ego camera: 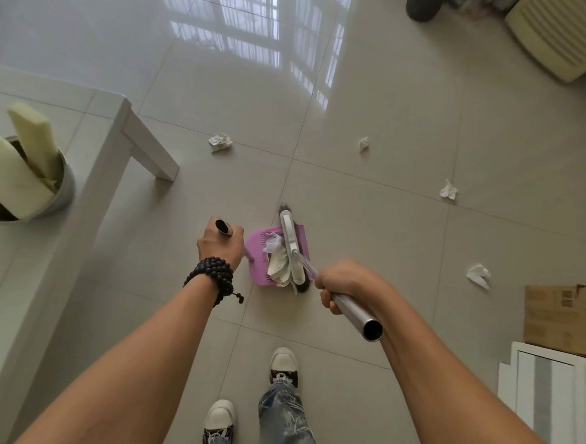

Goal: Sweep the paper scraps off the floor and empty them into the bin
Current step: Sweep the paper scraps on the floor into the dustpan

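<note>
On floor: dustpan [260, 254] holds scraps [278, 265] (crumpled) | left grip [220, 243] grasps dustpan handle [223, 227] | right grip [341, 286] grasps broom [354, 311]

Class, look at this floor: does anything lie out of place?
Yes. Four crumpled white paper scraps lie scattered on the grey tiled floor, outside the pink plastic dustpan, which already holds some paper.

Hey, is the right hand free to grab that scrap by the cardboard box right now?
Probably not: the right hand grips the broom handle, and the scrap lies on the floor, apart from it.
</note>
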`<action>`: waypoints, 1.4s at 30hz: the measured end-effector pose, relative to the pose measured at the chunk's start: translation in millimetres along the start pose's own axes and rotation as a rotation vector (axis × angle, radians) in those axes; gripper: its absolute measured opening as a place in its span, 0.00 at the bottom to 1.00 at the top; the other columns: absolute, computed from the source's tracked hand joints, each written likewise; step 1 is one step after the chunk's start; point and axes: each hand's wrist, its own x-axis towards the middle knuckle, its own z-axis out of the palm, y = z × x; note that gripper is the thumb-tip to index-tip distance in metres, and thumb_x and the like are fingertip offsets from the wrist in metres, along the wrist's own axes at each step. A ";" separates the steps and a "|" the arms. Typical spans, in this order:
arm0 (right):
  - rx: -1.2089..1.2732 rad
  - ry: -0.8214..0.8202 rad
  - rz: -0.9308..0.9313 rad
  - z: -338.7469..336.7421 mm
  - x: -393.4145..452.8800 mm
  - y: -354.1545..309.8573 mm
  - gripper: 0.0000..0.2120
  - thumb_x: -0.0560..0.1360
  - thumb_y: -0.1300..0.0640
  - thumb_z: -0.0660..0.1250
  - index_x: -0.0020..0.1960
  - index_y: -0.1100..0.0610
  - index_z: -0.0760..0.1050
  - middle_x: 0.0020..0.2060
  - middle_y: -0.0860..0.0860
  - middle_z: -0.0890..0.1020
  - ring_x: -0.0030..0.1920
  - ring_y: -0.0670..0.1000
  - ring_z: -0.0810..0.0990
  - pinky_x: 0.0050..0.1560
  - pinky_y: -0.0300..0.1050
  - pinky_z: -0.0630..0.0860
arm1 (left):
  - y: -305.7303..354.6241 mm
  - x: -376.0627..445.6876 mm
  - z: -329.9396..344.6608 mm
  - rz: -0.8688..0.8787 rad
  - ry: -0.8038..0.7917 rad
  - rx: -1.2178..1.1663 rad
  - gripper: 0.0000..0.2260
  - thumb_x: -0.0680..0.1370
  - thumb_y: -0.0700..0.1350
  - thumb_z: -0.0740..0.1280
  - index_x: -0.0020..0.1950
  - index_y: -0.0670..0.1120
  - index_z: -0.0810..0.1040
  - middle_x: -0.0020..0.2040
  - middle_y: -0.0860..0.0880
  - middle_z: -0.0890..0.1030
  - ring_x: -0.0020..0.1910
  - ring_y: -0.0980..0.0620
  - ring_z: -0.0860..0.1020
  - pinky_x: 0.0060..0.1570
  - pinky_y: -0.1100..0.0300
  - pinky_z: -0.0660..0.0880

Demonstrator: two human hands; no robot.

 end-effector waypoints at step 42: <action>-0.612 0.226 -0.341 40.4 2.6 -376.9 0.09 0.70 0.63 0.63 0.49 0.63 0.77 0.30 0.59 0.82 0.29 0.57 0.80 0.34 0.50 0.81 | 93.4 194.1 -211.9 -0.406 0.415 -0.619 0.06 0.78 0.40 0.62 0.42 0.41 0.73 0.31 0.40 0.82 0.34 0.41 0.87 0.45 0.44 0.87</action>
